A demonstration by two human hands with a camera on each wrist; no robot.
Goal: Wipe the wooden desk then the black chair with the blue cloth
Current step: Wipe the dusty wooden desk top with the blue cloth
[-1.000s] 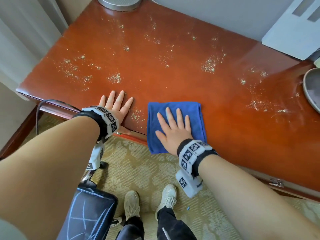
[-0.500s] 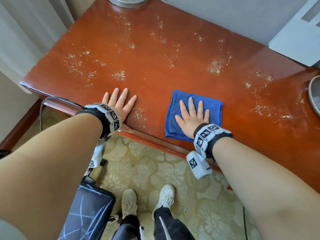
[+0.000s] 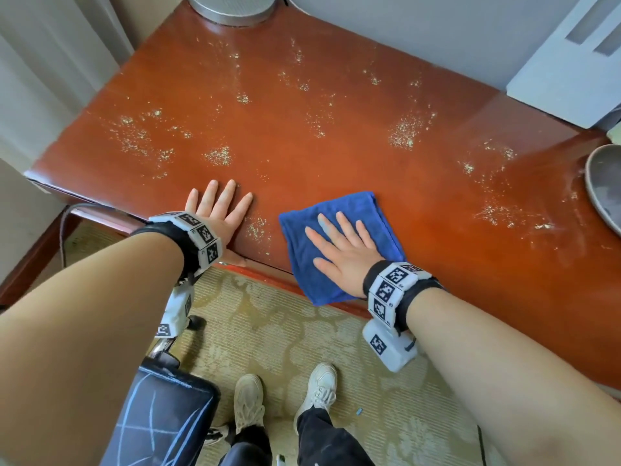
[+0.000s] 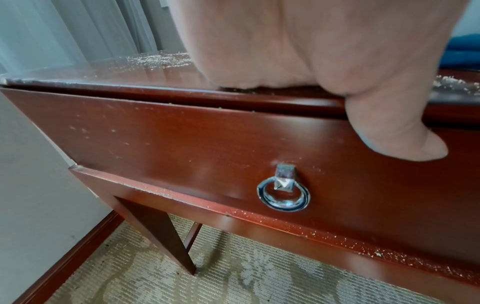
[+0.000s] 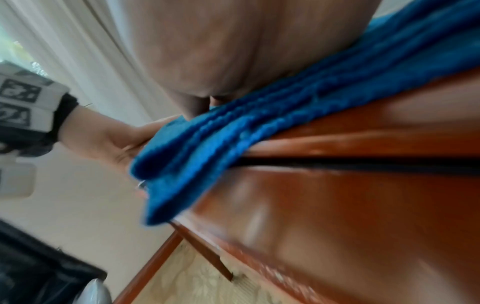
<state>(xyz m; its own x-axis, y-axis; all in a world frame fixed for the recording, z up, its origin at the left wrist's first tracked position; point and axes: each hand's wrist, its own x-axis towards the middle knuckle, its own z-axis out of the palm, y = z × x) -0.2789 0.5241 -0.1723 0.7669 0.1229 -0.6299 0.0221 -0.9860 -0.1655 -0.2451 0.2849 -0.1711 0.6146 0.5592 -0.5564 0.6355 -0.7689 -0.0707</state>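
I press my right hand (image 3: 339, 250) flat on the blue cloth (image 3: 339, 243), fingers straight and spread, gripping nothing. The cloth lies at the front edge of the wooden desk (image 3: 336, 139), one corner hanging over this edge. My left hand (image 3: 218, 213) rests open on the desk, left of the cloth (thumb down over the drawer front). Crumbs (image 3: 403, 132) lie behind the cloth. The black chair (image 3: 161, 418) stands below the desk's front edge

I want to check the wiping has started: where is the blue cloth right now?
In the head view the blue cloth lies on the wooden desk at its near edge, one corner overhanging, flat under the right hand, right of the left hand.
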